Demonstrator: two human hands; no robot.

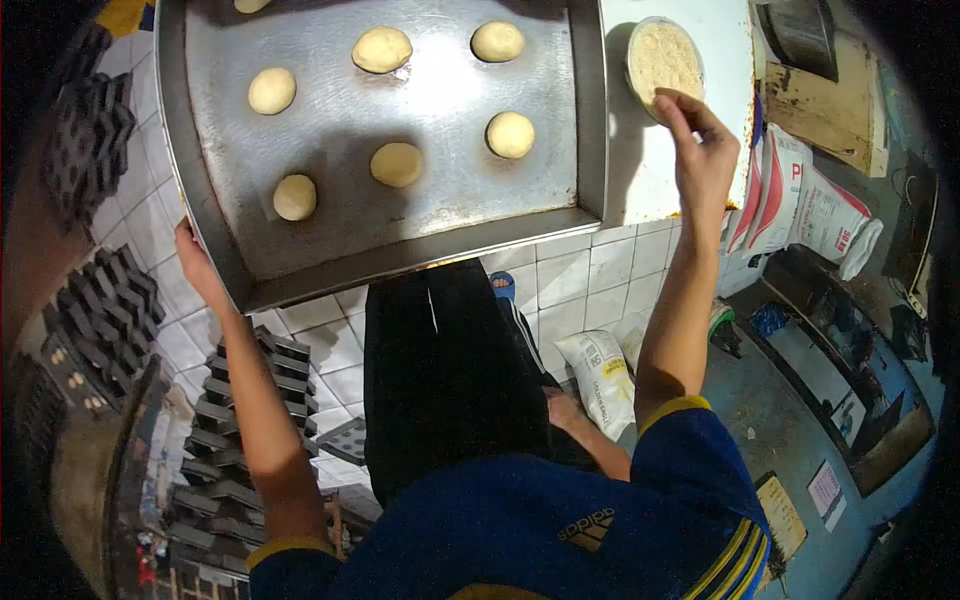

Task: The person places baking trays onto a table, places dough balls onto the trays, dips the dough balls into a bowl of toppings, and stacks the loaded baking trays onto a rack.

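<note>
A metal baking tray (pixel 330 232) with raised sides fills the upper part of the view, with several round dough balls (pixel 397 165) spaced out on it. My left hand (pixel 200 268) grips the tray's left side near the front corner, its fingers partly hidden behind the wall. Right of the tray, a round bowl (pixel 664 60) of fine beige grains or crumbs rests on a white surface. My right hand (pixel 708 148) is over the bowl's near rim, thumb and fingertips pinched together. Whatever lies between those fingertips is too small to make out.
Stacked dark metal pans (pixel 250 420) stand on the tiled floor at the left. Red and white sacks (pixel 800 190) sit at the right, and a white bag (pixel 598 380) lies lower down. Another person's forearm (pixel 592 432) and a blue sandal (pixel 503 286) show below the tray.
</note>
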